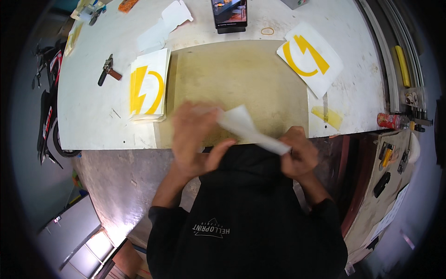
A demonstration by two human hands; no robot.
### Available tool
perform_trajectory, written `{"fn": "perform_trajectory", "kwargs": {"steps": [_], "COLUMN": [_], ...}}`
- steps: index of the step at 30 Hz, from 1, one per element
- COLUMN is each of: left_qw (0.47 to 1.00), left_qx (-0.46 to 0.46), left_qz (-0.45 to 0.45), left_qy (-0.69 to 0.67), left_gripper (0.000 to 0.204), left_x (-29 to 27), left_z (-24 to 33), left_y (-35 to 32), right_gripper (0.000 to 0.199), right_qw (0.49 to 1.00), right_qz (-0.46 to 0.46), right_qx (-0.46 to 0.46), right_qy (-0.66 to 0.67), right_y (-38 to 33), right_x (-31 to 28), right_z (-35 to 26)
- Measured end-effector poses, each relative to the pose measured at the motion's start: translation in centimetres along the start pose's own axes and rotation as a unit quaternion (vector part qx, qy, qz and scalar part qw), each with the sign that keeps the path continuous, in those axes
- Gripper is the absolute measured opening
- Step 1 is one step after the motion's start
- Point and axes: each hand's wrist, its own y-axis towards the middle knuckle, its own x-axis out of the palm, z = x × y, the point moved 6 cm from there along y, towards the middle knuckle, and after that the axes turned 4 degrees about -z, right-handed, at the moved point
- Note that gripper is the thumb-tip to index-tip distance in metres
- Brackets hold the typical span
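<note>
A white piece of paper (255, 135), bent and partly blurred, hangs in the air over the table's near edge. My right hand (298, 152) is closed on its lower right end. Smeared by motion, my left hand (195, 137) is at the paper's other end, thumb spread well away from the fingers; whether the fingertips touch the paper is unclear. Left of the tan cutting mat (232, 69) lies a stack of white sheets (148, 86) with yellow lightning-bolt and arc shapes. Another such sheet (309, 60) rests at the mat's far right corner.
A phone (230, 14) stands at the back of the white table (97, 121). A black-and-brown tool (109, 71) lies at left, a yellow strip (327, 117) at right. Beside the right edge are a red-labelled bottle (392, 121) and a side bench (371, 209). A motorbike (49, 107) stands left.
</note>
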Motion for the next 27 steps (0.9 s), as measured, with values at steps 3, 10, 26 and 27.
{"fn": "perform_trajectory", "kwargs": {"steps": [3, 10, 26, 27], "left_qw": [0.969, 0.779, 0.926, 0.927], "left_qx": [-0.122, -0.437, -0.316, -0.306], "left_qz": [0.103, 0.012, 0.127, 0.144], "left_qy": [-0.191, -0.451, -0.16, -0.16], "left_gripper": [0.082, 0.028, 0.052, 0.051], "left_x": [-0.7, 6.7, 4.0, 3.8], "left_z": [-3.3, -9.6, -8.6, -8.1], "left_y": [-0.3, -5.0, -4.9, -5.2], "right_gripper": [0.015, 0.008, 0.045, 0.048], "right_qw": [0.955, 0.929, 0.665, 0.636], "right_qz": [0.148, 0.14, -0.099, -0.092], "right_qx": [0.182, 0.251, 0.412, 0.398], "right_qy": [0.184, 0.232, 0.615, 0.654], "right_y": [1.2, 0.3, 0.4, 0.7], "right_x": [-0.4, 0.2, 2.9, 3.4], "right_z": [2.0, 6.9, 10.3, 10.1]}}
